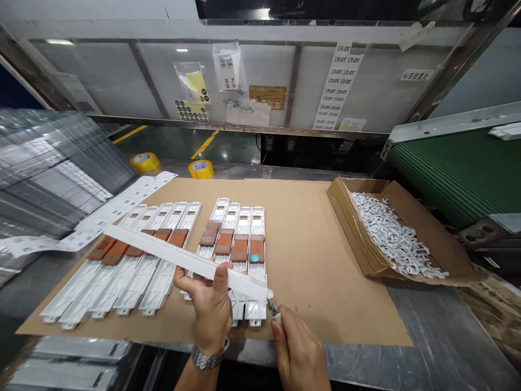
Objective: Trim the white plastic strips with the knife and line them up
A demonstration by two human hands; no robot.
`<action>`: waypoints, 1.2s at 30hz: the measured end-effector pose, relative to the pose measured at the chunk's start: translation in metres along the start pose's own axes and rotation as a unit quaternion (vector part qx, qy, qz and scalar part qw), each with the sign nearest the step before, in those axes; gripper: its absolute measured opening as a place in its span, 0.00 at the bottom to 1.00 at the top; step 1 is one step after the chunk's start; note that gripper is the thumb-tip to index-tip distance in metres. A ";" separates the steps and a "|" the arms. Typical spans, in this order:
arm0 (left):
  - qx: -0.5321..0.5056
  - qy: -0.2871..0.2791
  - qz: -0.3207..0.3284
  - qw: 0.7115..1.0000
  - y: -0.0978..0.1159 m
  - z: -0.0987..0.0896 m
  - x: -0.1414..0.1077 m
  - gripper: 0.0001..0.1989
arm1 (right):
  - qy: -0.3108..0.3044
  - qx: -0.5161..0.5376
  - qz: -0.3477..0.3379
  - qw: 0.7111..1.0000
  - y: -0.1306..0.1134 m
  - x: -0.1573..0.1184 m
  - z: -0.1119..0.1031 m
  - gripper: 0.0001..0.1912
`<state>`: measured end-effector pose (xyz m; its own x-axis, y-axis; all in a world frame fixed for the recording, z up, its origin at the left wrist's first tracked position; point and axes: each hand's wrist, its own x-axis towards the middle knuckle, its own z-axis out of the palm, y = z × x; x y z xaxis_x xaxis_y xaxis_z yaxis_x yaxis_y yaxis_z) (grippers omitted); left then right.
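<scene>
White plastic strip (175, 258) clamped in the left hand (207, 309), end tilted to what seems a small knife (273, 309) pinched in the right hand (299, 347)!

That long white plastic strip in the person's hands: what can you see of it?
The long white plastic strip is narrow, straight and smooth-looking, like moulded plastic. It slants across the view, gripped near one end by the left hand, thumb on top. Its far end extends above rows of white moulded parts. The near end's tip meets or nearly meets a small knife held in the right hand.
</scene>
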<state>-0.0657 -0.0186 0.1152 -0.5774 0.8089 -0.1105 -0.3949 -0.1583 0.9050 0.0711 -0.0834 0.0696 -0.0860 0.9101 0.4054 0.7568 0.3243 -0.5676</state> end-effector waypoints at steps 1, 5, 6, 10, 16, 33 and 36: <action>0.002 0.000 -0.001 1.000 0.000 0.000 0.000 0.33 | 0.004 -0.005 -0.001 1.000 0.000 0.000 -0.001 0.13; 0.012 -0.001 -0.002 1.000 0.001 0.003 -0.001 0.34 | 0.005 -0.016 0.000 1.000 0.001 0.000 -0.002 0.14; 0.013 -0.003 -0.007 1.000 0.001 0.003 -0.001 0.34 | 0.009 -0.018 0.001 1.000 0.002 -0.001 -0.002 0.14; 0.015 0.003 -0.010 1.000 0.000 0.005 -0.001 0.35 | 0.023 -0.026 0.006 0.999 0.007 -0.003 -0.002 0.15; 0.013 -0.002 -0.028 1.000 0.001 0.002 -0.002 0.30 | -0.016 -0.072 0.090 0.993 0.038 -0.002 -0.013 0.17; 0.058 -0.280 -0.288 0.914 -0.113 -0.002 -0.049 0.31 | -0.049 -0.275 0.148 0.949 0.139 0.009 -0.034 0.22; 0.088 -0.277 -0.243 0.925 -0.136 -0.007 -0.055 0.33 | -0.049 -0.354 0.134 0.924 0.148 0.017 -0.033 0.24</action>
<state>0.0145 -0.0456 -0.0052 0.1119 0.9344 -0.3382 -0.3604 0.3553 0.8625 0.2027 -0.0284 0.0160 0.1344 0.9635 0.2315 0.9908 -0.1349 -0.0139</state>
